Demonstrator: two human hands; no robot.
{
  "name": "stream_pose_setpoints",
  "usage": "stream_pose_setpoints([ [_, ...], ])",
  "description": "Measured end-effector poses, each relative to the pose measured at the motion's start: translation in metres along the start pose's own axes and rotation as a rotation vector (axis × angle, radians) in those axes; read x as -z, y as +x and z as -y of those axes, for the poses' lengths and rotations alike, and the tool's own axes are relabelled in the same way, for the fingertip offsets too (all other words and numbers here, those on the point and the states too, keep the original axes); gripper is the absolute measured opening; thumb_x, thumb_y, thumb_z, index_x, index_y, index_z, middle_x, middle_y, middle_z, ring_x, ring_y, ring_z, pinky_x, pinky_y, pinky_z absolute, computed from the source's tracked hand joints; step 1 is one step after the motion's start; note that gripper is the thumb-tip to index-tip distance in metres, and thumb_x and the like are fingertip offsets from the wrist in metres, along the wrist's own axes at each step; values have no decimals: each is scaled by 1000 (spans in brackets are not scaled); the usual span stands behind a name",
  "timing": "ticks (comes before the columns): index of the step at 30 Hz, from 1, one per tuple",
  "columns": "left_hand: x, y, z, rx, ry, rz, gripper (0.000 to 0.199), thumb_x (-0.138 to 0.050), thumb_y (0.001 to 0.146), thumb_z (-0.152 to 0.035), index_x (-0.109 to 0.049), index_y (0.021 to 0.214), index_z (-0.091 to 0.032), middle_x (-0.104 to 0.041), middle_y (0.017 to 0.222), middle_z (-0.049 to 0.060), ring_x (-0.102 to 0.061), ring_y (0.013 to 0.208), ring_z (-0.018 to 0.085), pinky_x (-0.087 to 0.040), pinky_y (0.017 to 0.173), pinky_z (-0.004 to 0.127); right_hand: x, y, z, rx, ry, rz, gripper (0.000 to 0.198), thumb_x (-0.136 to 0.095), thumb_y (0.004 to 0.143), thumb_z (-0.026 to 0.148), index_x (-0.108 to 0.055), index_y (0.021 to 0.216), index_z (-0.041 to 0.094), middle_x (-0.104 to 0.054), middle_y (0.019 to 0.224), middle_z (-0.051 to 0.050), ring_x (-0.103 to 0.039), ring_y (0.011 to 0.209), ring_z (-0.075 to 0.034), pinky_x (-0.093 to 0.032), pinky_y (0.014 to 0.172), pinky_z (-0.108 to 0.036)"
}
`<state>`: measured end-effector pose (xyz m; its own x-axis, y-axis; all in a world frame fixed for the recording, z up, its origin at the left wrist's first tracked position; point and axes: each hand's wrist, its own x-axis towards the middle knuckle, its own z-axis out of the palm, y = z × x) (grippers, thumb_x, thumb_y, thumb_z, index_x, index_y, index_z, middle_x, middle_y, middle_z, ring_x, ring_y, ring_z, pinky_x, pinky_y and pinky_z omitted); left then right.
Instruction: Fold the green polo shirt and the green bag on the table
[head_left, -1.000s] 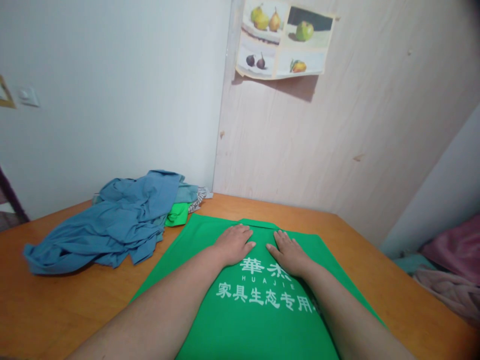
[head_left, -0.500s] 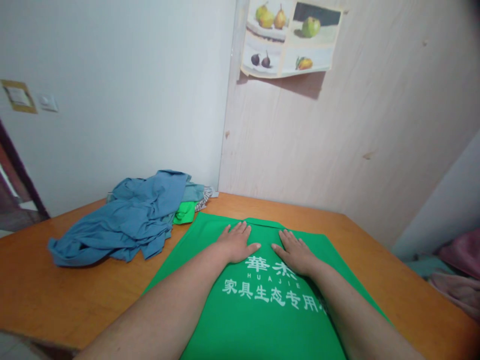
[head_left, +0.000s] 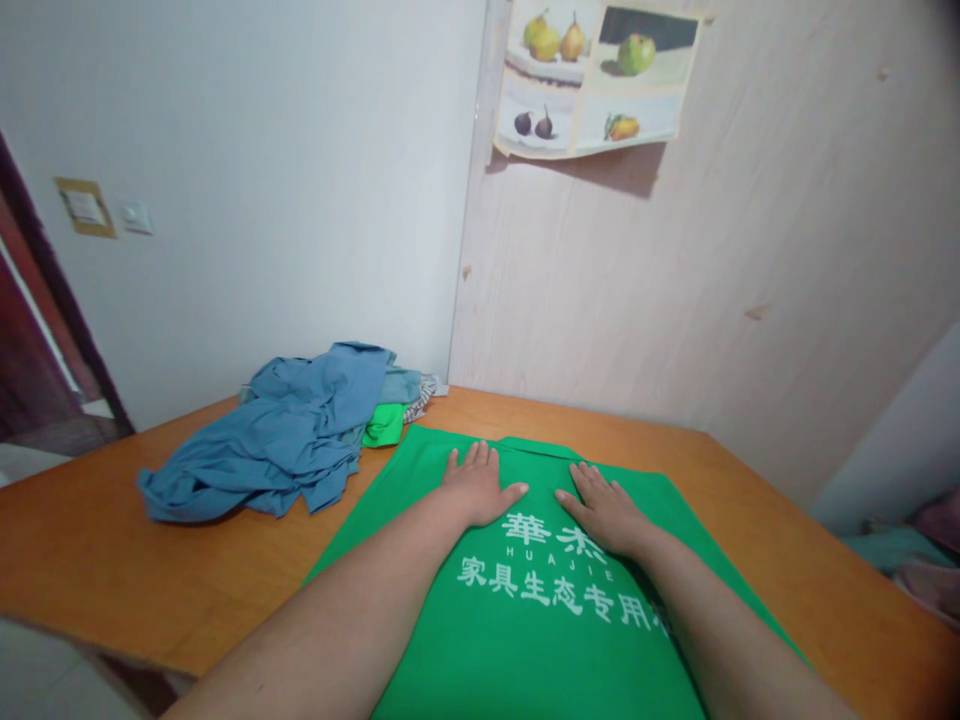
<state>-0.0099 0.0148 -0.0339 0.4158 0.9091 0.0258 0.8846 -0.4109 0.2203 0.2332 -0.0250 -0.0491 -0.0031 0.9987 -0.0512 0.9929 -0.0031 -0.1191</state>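
A green shirt (head_left: 540, 650) with white Chinese lettering and the word HUAJIE lies spread on the wooden table, its collar (head_left: 544, 447) at the far edge. My left hand (head_left: 478, 487) rests flat on the cloth just left of the collar, fingers stretched forward and thumb out. On the right of the lettering, my right hand (head_left: 604, 510) also lies flat, fingers apart, partly covering the print. Neither hand grips the fabric. My forearms cover parts of the shirt's sides, and its near end runs out of view.
Left of the shirt, a heap of blue clothes (head_left: 285, 430) lies on the orange-brown table (head_left: 97, 560), with a bright green cloth (head_left: 384, 425) tucked beside it. Walls stand behind the table, one bearing a fruit poster (head_left: 596, 80). More fabric (head_left: 930, 585) is at the far right.
The whole view has shifted slightly, so things appear further right. Both hands stay flat on the shirt in nearly the same places.
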Motion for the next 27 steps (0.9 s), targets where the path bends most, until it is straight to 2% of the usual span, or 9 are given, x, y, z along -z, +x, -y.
stream_pose_setpoints([
  [9,8,-1,12,84,27,19,95,-16,84,-82,-25,155,-20,-11,163,11,-7,149,35,-5,113,69,3,-1,-17,-21,-4,22,86,-16,91,73,-16,157,18,-12,163,-4,-8,150,-26,-9,119,-53],
  [15,7,4,19,106,50,2,93,-13,84,-83,-26,155,-24,-15,162,7,-7,149,38,-7,110,72,8,-3,-31,-99,-5,12,86,-15,91,72,-20,156,15,-16,163,-6,-10,150,-25,-8,120,-51],
  [27,7,10,33,122,76,-26,91,-14,83,-83,-29,154,-27,-18,162,6,-12,148,37,-5,111,72,11,4,-53,-286,1,-28,82,-14,92,70,-24,155,19,-17,163,-6,-9,150,-26,-12,116,-59],
])
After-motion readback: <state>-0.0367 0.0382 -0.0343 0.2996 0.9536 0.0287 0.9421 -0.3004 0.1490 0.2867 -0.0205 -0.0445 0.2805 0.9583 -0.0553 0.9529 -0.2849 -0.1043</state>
